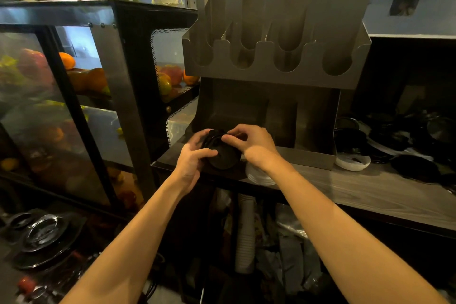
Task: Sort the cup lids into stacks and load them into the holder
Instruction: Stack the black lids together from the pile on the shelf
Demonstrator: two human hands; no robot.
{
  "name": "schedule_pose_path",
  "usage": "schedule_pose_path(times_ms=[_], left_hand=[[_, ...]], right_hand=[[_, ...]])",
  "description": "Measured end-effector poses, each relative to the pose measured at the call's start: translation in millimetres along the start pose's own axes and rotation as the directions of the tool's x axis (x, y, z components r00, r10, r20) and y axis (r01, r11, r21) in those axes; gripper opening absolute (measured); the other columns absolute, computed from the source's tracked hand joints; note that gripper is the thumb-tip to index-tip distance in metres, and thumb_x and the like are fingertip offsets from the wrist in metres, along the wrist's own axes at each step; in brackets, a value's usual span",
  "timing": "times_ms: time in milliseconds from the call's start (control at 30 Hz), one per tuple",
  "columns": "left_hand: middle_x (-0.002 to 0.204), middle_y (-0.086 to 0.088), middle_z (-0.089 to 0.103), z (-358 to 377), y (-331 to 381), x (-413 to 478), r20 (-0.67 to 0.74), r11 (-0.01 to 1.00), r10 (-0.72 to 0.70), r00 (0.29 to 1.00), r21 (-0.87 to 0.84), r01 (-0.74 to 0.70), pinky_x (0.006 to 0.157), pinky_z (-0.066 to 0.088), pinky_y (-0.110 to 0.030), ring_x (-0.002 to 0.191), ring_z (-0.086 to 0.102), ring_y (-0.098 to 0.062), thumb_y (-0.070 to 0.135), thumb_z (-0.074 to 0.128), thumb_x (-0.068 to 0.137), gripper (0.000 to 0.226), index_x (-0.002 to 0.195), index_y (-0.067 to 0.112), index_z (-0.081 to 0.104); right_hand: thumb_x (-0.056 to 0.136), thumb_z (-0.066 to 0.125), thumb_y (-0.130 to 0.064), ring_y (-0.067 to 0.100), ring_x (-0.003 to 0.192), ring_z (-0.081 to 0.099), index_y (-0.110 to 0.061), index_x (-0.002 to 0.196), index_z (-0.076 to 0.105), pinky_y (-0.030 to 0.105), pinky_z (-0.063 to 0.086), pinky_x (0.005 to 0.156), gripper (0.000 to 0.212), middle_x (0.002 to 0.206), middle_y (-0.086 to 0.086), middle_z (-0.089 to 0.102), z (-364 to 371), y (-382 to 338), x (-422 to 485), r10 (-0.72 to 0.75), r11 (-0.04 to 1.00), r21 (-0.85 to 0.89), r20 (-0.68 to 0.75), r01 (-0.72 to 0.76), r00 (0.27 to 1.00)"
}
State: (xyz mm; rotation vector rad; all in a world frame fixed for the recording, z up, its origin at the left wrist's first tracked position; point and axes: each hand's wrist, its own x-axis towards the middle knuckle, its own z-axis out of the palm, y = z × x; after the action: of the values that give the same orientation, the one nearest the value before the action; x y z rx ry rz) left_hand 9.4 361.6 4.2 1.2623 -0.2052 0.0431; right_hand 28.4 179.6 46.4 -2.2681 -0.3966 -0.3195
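A stack of black cup lids (223,155) is held tilted just in front of the steel holder (276,76), near its lower left compartment. My left hand (191,159) grips the stack from the left and below. My right hand (249,144) pinches its upper edge from the right. A stack of white lids (259,176) lies on the counter under my right wrist. A loose heap of black lids (385,138) and a single white lid (352,161) lie to the right of the holder. The holder's upper slots look empty.
A glass display fridge (81,96) with fruit stands close on the left. The wooden counter (370,190) runs to the right. Below it hang sleeves of paper cups (245,232). Black trays (42,237) are piled low at the left.
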Motion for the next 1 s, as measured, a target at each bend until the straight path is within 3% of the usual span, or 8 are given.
schedule_pose_path(times_ms=[167,300,433,567,667,767,867,1000], left_hand=[[0.125,-0.005,0.068,2.6,-1.4,-0.4,-0.045,1.0,0.026,0.999,-0.006,-0.026,0.084,0.06,-0.033,0.113,0.069,-0.024,-0.005,0.07,0.084,0.055,0.132,0.021,0.059],[0.125,-0.009,0.068,3.5,-2.0,-0.1,-0.091,0.997,0.04,0.995,-0.066,-0.046,0.079,0.06,-0.031,0.105,0.073,-0.021,-0.009,0.066,0.085,0.057,0.134,0.019,0.057],[0.128,-0.01,0.067,1.6,0.5,-1.9,-0.051,0.994,0.019,0.999,-0.106,-0.024,0.081,0.059,-0.031,0.107,0.072,-0.021,0.009,0.072,0.082,0.06,0.138,0.015,0.053],[0.125,-0.008,0.069,3.0,0.4,-0.4,-0.073,0.995,-0.008,0.997,-0.105,0.0,0.081,0.059,-0.03,0.106,0.072,-0.018,0.017,0.063,0.098,0.038,0.136,0.015,0.058],[0.113,0.001,0.075,2.7,-1.0,0.5,-0.079,0.996,-0.001,0.997,-0.09,-0.006,0.079,0.059,-0.029,0.102,0.073,-0.015,0.009,0.059,0.099,0.033,0.132,0.016,0.059],[0.113,0.001,0.075,2.0,0.2,-0.1,-0.079,0.991,-0.009,0.997,-0.13,-0.002,0.083,0.058,-0.032,0.108,0.071,-0.018,0.007,0.057,0.1,0.03,0.127,0.018,0.06],[0.12,-0.002,0.072,1.5,0.8,0.0,-0.087,0.986,-0.014,0.996,-0.166,0.0,0.087,0.058,-0.035,0.112,0.07,-0.02,0.01,0.058,0.099,0.031,0.129,0.018,0.061],[0.127,-0.006,0.069,1.3,2.2,-0.1,-0.1,0.981,-0.025,0.995,-0.192,0.005,0.086,0.058,-0.036,0.115,0.069,-0.023,0.013,0.061,0.096,0.037,0.133,0.017,0.059]], right_hand=[[0.094,0.062,-0.054,0.007,0.107,0.059,-0.033,0.119,0.07,0.04,0.052,0.092,0.034,0.114,-0.013,0.066,6.4,-0.6,-4.4,-0.077,0.993,-0.102,-0.113,0.066,0.991],[0.094,0.064,-0.046,0.01,0.108,0.06,-0.032,0.124,0.067,0.043,0.053,0.093,0.033,0.116,-0.013,0.064,14.7,0.3,-7.5,-0.1,0.995,-0.023,-0.116,0.098,0.988],[0.096,0.066,-0.031,0.012,0.11,0.058,-0.028,0.127,0.068,0.044,0.052,0.095,0.031,0.116,-0.013,0.058,18.6,2.5,-8.0,-0.087,0.989,0.103,-0.133,0.102,0.987],[0.099,0.061,-0.021,0.012,0.115,0.059,-0.023,0.13,0.065,0.043,0.051,0.101,0.031,0.122,-0.007,0.063,17.8,1.6,-9.5,-0.093,0.986,0.13,-0.125,0.109,0.988],[0.098,0.061,-0.037,0.009,0.125,0.051,-0.028,0.141,0.055,0.039,0.046,0.106,0.043,0.137,-0.009,0.055,15.0,-0.4,-14.4,-0.098,0.991,0.091,-0.027,0.1,0.995],[0.08,0.076,-0.058,0.009,0.134,0.04,-0.033,0.15,0.039,0.035,0.043,0.103,0.083,0.148,-0.013,0.041,14.0,-1.1,-16.7,-0.152,0.981,-0.106,0.08,0.16,0.985],[0.077,0.082,-0.05,0.01,0.132,0.042,-0.03,0.148,0.04,0.034,0.044,0.105,0.085,0.144,-0.011,0.043,17.0,0.6,-15.4,-0.187,0.982,-0.037,0.026,0.188,0.982],[0.08,0.081,-0.044,0.002,0.126,0.042,-0.029,0.149,0.04,0.022,0.039,0.101,0.082,0.143,-0.011,0.044,17.3,2.2,-17.5,-0.159,0.984,0.085,0.038,0.156,0.987]])
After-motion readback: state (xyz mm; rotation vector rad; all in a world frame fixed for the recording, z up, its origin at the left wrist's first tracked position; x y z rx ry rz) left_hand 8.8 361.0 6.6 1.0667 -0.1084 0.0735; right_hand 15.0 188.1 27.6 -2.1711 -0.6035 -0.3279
